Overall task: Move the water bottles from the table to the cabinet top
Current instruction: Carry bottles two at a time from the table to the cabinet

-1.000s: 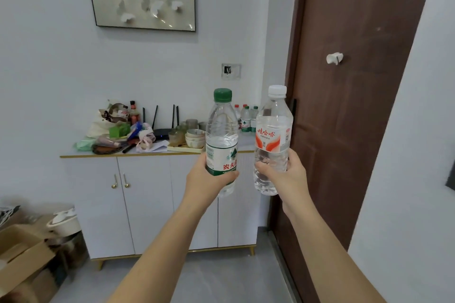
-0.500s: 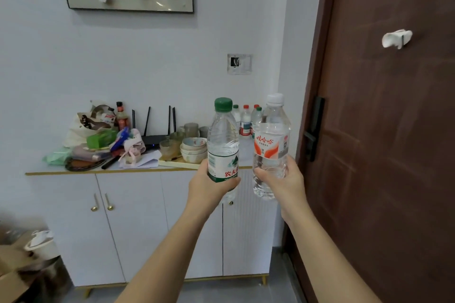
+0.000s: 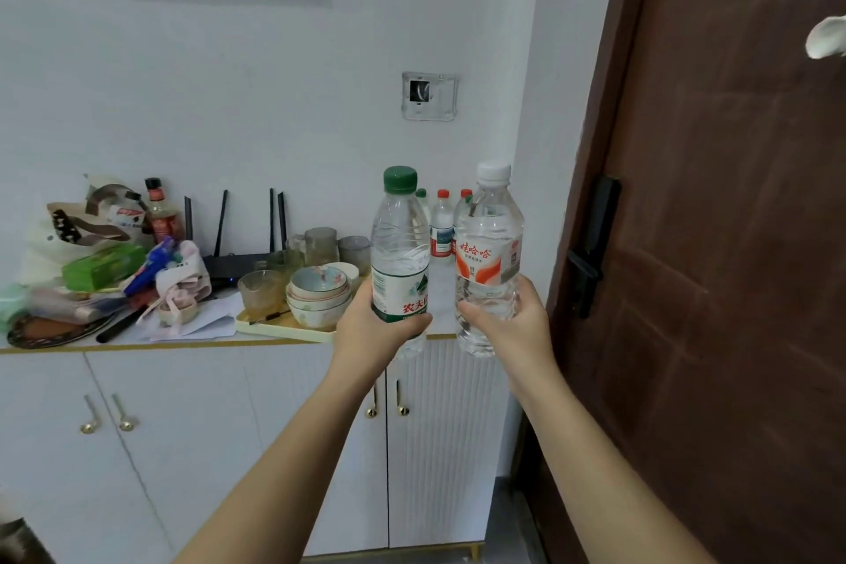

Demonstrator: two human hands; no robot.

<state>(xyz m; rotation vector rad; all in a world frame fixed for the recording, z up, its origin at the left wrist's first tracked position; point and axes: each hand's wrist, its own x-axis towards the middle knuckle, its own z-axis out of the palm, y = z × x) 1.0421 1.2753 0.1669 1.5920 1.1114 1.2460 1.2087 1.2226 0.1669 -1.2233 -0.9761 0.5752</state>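
My left hand (image 3: pixel 373 327) grips a clear water bottle with a green cap and green-white label (image 3: pixel 399 243), held upright. In my right hand (image 3: pixel 515 327) is a second clear bottle with a white cap and orange-white label (image 3: pixel 489 243), also upright. Both bottles hang in the air in front of the right end of the white cabinet top (image 3: pixel 441 307), their bases about level with its gold front edge. Several small bottles (image 3: pixel 441 227) stand at the back of that end, partly hidden behind the two held ones.
A tray of stacked bowls and glasses (image 3: pixel 316 293) sits just left of my left hand. A router (image 3: pixel 238 261), bags and clutter (image 3: pixel 105 270) fill the cabinet's left half. A brown door with a black handle (image 3: pixel 590 252) stands close on the right.
The cabinet has grown larger and nearer in view. Both hands still carry their bottles upright, now close to the cabinet's right end.
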